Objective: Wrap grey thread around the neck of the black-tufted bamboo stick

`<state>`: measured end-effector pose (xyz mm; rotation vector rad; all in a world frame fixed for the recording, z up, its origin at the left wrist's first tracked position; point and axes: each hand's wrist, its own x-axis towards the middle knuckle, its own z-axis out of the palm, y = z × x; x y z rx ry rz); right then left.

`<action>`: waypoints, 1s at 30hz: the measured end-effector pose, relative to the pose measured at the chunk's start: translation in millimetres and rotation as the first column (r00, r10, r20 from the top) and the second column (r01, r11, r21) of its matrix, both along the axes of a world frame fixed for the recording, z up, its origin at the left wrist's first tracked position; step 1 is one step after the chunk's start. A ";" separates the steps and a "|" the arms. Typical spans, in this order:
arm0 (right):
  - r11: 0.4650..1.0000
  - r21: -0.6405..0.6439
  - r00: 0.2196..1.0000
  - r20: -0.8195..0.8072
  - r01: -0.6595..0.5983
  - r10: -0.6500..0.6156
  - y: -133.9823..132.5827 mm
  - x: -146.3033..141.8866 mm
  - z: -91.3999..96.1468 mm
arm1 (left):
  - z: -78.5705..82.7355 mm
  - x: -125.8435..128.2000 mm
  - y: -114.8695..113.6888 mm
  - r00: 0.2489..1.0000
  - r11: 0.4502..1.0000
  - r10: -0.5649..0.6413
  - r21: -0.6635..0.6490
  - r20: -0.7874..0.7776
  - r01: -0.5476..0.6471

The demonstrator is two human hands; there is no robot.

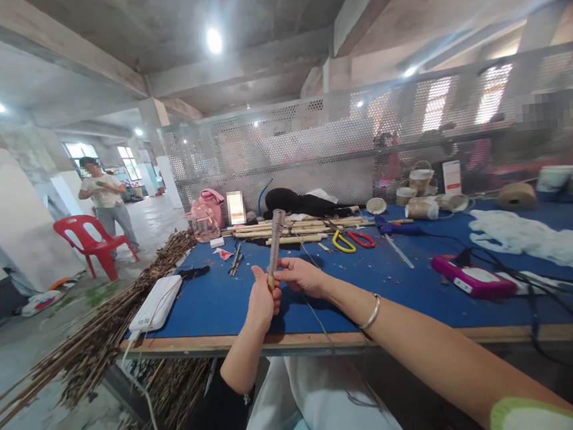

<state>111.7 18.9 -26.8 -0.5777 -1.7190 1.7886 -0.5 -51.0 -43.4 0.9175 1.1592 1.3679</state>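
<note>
Upright above the table's front half stands a slim rod (275, 243), greyish and semi-clear above, with a wood-coloured lower end. My left hand (261, 302) is wrapped round that lower end. The fingers of my right hand (302, 277) are pinched together against the rod's side, just above the left fingers. What they pinch is too small to make out. A thin cord (320, 319) hangs below my right hand and runs over the table's front edge. Beyond the hands lie pale wooden sticks (293, 240), yellow-handled scissors (343, 242) and red-handled scissors (361, 239).
On the blue table (374, 301) are a white power bank (158, 303), a blue glue gun (398, 227), a purple device (472, 277) with black cables and white stuffing (529, 237). Bundled twigs (120, 320) lean at the left. A person (107, 197) stands behind a red chair (90, 237).
</note>
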 end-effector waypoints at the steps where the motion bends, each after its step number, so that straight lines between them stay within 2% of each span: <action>1: 1.000 0.030 1.000 -0.012 0.000 0.000 -0.9 0.6 0.9 | -0.6 0.3 -0.4 1.000 1.000 -0.010 0.011 -0.007 0.010; 7: 0.983 0.167 0.997 0.003 -0.071 0.072 1.4 5.3 4.2 | -4.2 -2.3 0.9 0.997 0.993 -0.076 0.093 -0.022 0.078; 11: 0.966 0.254 0.997 0.076 -0.041 0.022 5.0 9.2 5.5 | -2.4 -2.1 1.1 0.990 0.987 -0.142 0.083 0.023 0.139; 14: 0.972 0.235 0.994 0.108 -0.016 -0.010 6.1 10.4 5.2 | -1.5 0.0 -1.7 0.988 0.986 -0.141 0.094 0.065 0.135; 19: 0.992 0.114 0.997 0.072 -0.046 0.038 3.3 6.3 2.1 | -2.2 0.7 -5.0 0.989 0.990 -0.126 0.080 0.077 0.120; 21: 0.993 0.122 0.998 0.063 -0.003 -0.004 1.7 4.4 1.6 | -2.6 0.3 -5.2 0.990 0.989 -0.130 0.071 0.049 0.126; 23: 0.980 0.192 0.994 0.080 0.052 -0.068 1.6 3.8 2.0 | -2.4 -0.3 -5.5 0.992 0.989 -0.129 0.073 0.002 0.129; 27: 0.923 0.366 0.980 0.104 0.122 -0.171 7.0 5.7 2.9 | 0.5 -3.9 -6.3 0.992 0.989 -0.014 0.142 -0.126 0.031; 30: 0.912 0.391 0.975 0.122 0.123 -0.184 11.2 5.9 1.0 | 3.5 -7.4 -5.4 0.940 0.972 0.148 0.222 -0.307 -0.080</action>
